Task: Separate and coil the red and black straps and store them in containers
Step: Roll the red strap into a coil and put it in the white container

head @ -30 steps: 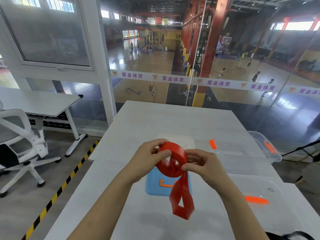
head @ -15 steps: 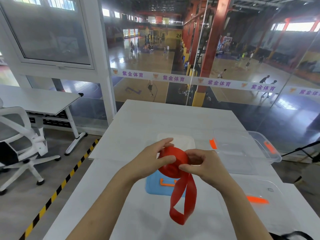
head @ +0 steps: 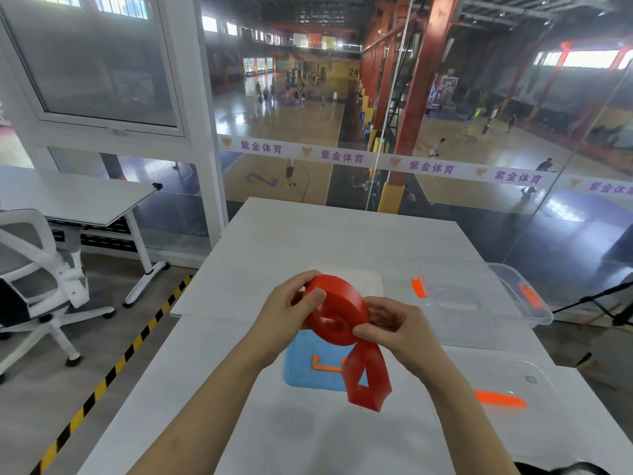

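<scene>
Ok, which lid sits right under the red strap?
The blue lid with the orange handle; the white lid lies beyond it, the clear lid off to the right.

Red strap coil between both hands

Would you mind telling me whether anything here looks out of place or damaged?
Nothing looks damaged or spilled. Only the red strap is unfinished: a loose loop hangs below the coil held between the left hand and right hand.
</scene>
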A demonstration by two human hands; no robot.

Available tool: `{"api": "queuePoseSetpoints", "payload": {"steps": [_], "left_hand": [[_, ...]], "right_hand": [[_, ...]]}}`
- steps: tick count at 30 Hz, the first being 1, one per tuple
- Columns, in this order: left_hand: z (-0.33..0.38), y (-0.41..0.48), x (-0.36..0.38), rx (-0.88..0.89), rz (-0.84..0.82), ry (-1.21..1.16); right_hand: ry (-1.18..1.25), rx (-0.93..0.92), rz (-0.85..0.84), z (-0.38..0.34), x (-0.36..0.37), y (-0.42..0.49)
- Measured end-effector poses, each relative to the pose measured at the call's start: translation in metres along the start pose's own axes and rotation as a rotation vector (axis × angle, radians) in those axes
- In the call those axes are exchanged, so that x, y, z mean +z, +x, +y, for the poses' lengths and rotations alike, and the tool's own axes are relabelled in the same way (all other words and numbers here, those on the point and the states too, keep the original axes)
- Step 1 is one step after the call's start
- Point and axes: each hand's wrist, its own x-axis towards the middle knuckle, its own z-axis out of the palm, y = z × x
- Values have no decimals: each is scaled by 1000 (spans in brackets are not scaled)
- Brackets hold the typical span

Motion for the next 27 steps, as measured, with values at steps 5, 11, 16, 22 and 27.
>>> {"api": "queuePoseSetpoints", "payload": {"steps": [5,11,16,22,27], "left_hand": [[-5,-4,3,-58,-42,-132],[-3,1,-11,-14,-188,301],[12,3,-1,109,-282,667],[10,6,-3,178,-208,537],[0,6,-4,85,-69,273]], "right_hand": [[-29,-27,40,-2,-1,5],[-379,-95,7,-8,-6,7],[-431,-159,-35,-5,1,8],[-124,-43,-14,-3,1,4],[-24,38,23,1,-6,0]]}}
